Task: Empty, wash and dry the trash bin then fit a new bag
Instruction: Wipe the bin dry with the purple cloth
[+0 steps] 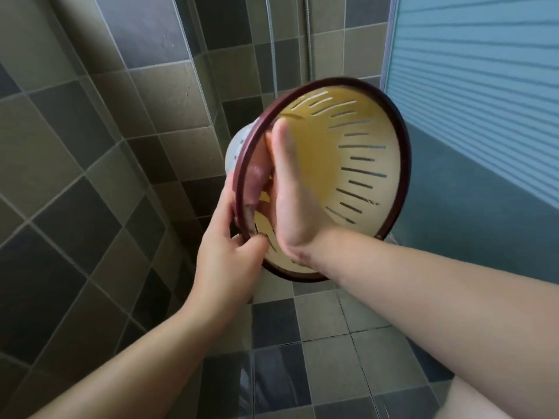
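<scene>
The trash bin is held up in the air, tilted with its mouth towards me. It has a cream slotted wall and a dark red rim. My left hand grips the rim at its lower left, thumb over the edge. My right hand reaches inside the bin, blurred, and presses a pinkish cloth against the inner wall near the rim. The bin's bottom is hidden behind my right hand.
I stand in a shower corner with grey and beige tiled walls and a wet tiled floor. A metal shower hose hangs down the back wall. A frosted blue glass door stands close on the right.
</scene>
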